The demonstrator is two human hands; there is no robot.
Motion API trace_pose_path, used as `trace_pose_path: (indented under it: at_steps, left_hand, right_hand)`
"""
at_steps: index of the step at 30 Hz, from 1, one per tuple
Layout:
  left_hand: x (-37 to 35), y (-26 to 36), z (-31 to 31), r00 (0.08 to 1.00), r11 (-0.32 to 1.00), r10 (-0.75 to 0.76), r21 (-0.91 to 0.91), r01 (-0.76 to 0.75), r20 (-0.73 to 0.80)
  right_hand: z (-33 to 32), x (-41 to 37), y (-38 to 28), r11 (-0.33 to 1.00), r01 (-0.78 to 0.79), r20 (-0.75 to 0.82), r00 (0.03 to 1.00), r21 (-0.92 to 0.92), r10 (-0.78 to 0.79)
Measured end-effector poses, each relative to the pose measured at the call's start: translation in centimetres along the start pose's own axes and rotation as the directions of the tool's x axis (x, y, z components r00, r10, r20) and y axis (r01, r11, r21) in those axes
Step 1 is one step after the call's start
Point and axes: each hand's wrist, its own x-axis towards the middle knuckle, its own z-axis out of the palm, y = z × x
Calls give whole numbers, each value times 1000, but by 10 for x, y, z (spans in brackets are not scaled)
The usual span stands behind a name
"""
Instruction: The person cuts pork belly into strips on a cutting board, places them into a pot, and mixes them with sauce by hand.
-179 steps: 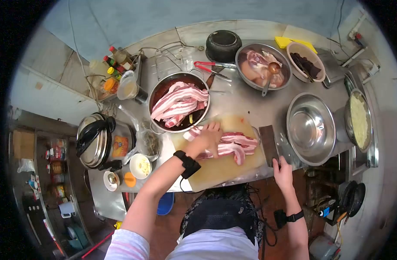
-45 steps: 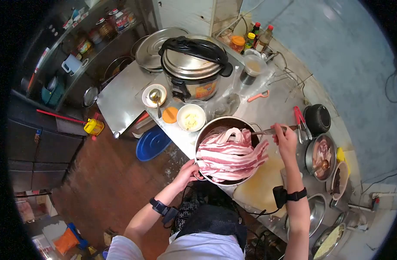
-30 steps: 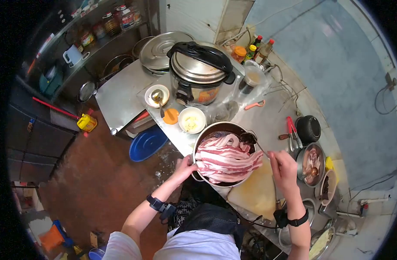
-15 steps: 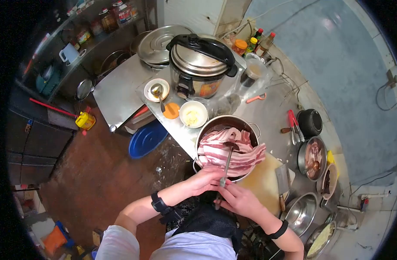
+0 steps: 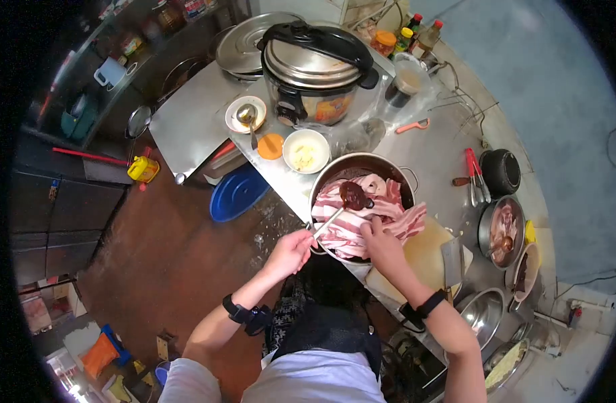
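Strips of raw, fatty meat (image 5: 341,232) fill a steel pot (image 5: 410,191) at the table's edge. My left hand (image 5: 291,252) is closed round the handle of a ladle (image 5: 353,196), left of the pot's near rim. The ladle's bowl, holding a dark red-brown sauce, is over the meat. My right hand (image 5: 383,247) reaches into the pot and touches the meat strips, its fingers bent and partly hidden, so whether they grip a strip is unclear.
Behind the pot stand a white bowl (image 5: 306,151), a bowl with a spoon (image 5: 235,121) and a large cooker (image 5: 318,74). To the right lie a cutting board (image 5: 425,252), a cleaver (image 5: 452,262), tongs (image 5: 478,174) and a steel bowl (image 5: 482,316).
My hands have moved apart. The left now holds the ladle alone, with its sauce-filled bowl turned up; the right has let go of the handle and moved onto the meat.
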Motion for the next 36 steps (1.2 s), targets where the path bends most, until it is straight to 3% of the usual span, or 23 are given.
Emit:
trace_pose_path:
  at_steps: [2,3,6,9,14,16,20,22,24,26,27,29,30,32,34,36]
  left_hand:
    - [6,-3,-1,1000,1000,6,4,-6,0]
    - [8,-2,-1,1000,1000,3,4,-3,0]
    - [13,-1,-3,1000,1000,6,14,-6,-23]
    - [17,-8,-3,1000,999,17,52,-16,-25]
    - [21,-15,1,998,993,60,107,-57,-21]
    - [22,-16,5,998,991,62,117,-60,-18]
    - [16,-13,11,995,988,88,132,-81,-48]
    - [18,-13,14,990,982,131,141,-123,-48]
    - [30,-30,13,927,885,368,334,-323,-78]
    - [15,-9,18,962,910,222,389,-145,-160]
    - [20,-19,17,937,885,293,425,-191,-189]
    - [13,-9,21,925,848,300,511,-145,-235]
    - [12,-7,23,908,807,334,574,-136,-254]
    - [12,-4,25,899,750,354,653,-107,-258]
    - [13,-8,24,889,686,368,725,-64,-270]
    - [19,-16,20,772,585,589,785,-203,-239]
  right_hand:
    - [17,-1,5,996,12,68,998,-91,-5]
    - [21,-2,8,987,73,-3,997,-144,-74]
    - [39,0,13,982,84,-32,995,-168,-91]
    - [49,5,26,975,166,-39,984,-148,-173]
    - [55,15,35,990,138,-20,990,22,-137]
    - [59,20,36,992,125,24,992,5,-125]
    - [59,28,34,989,124,-68,989,-75,-129]
    - [35,24,28,990,84,11,996,115,-86]
    - [25,20,38,949,105,-34,994,297,-99]
    - [38,23,64,827,289,-198,956,482,-219]
    - [34,26,74,836,281,-201,957,471,-209]
    - [23,34,85,726,12,-4,1000,688,-14]
    - [8,36,85,822,51,-113,993,567,16]
    - [8,51,91,884,177,-402,915,432,13]
    - [18,72,101,894,153,-398,917,420,30]
    - [21,89,106,902,140,-401,915,409,40]
